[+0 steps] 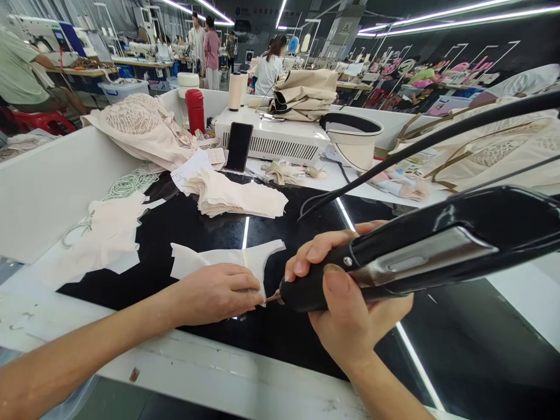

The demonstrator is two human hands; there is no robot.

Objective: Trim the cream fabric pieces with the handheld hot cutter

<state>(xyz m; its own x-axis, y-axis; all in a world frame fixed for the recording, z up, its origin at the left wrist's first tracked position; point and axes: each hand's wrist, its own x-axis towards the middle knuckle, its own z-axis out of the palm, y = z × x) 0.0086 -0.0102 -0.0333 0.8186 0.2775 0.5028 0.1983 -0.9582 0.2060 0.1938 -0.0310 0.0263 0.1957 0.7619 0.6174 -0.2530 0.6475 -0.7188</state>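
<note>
My right hand (350, 286) is wrapped around a black corded handheld tool (420, 245) with a silver lever along its side. The tool's thin coppery tip (273, 297) points left and meets the corner of a white fabric piece (210, 259), or comes very close to it. My left hand (223, 291) is closed at that same corner, fingers together, holding the fabric on the glossy black tabletop (306, 338). Its thumb is mostly hidden. Behind the hands lies a stack of pale cut fabric pieces (236, 195) with a paper slip on it.
More pale pieces (105, 233) and green cord (131, 184) lie at left. Farther back are a beige lace bra (135, 128), a red bottle (195, 111), a phone (238, 146) and a vented white box (275, 143). The tool's black cable (406, 149) arches across the right side.
</note>
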